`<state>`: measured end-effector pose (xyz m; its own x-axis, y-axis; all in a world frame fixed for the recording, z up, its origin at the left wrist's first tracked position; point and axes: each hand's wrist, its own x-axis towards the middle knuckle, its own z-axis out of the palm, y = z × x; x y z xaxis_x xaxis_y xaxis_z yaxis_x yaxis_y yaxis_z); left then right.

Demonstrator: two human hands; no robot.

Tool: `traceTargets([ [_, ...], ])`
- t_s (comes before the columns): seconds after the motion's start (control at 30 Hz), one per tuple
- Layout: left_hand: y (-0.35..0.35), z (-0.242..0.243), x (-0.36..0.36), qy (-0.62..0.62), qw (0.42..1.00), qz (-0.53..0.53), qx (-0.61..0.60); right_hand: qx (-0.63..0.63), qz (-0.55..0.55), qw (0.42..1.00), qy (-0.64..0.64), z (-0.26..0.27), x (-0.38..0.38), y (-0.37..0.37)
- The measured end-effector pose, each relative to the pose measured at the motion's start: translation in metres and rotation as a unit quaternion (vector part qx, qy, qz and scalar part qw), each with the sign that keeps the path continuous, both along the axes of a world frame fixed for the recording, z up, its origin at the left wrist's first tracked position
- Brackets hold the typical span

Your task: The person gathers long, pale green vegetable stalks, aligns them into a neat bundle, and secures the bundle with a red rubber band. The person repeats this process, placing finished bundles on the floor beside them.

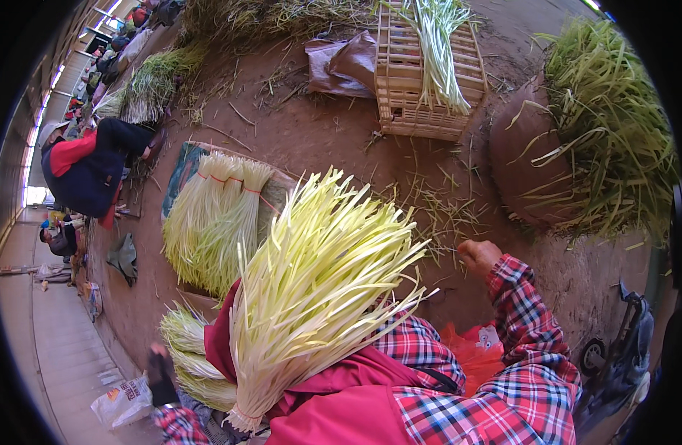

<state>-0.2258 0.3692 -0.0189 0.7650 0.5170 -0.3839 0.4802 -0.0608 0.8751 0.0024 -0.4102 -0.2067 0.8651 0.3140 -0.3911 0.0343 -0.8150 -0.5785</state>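
A large bundle of blanched yellow chives [319,267] lies across my lap on a red apron [341,411]. Its pale root ends carry a thin red band at the bottom. My right hand [480,257], fingers curled, is out to the right of the leaf tips; whether it pinches a thin strand is unclear. Low on the left is my left hand [162,370], mostly in a dark covering with fingertips showing, beside a stack of chive bundles [199,356]. Its grip cannot be made out. Several red-tied chive bundles [218,217] rest on a low flat support ahead.
A slatted plastic crate [394,114] bears loose chives [438,55]. At right, a heap of green leaves [608,144] rises beside a brown cover [527,150]. A seated person [85,172] is at left. A red plastic bag [469,356] sits near my right arm.
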Motion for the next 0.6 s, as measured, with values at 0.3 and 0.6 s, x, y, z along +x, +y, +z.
traceTargets([
  [0.3,-0.127,-0.149,-0.113,0.252,0.963,0.092,0.003,0.208,0.184,0.926,-0.257,0.152,-0.038,0.084],
  [0.6,-0.19,-0.125,-0.036,0.099,0.995,0.021,0.02,0.37,0.42,0.743,-0.366,0.192,-0.096,0.312],
])
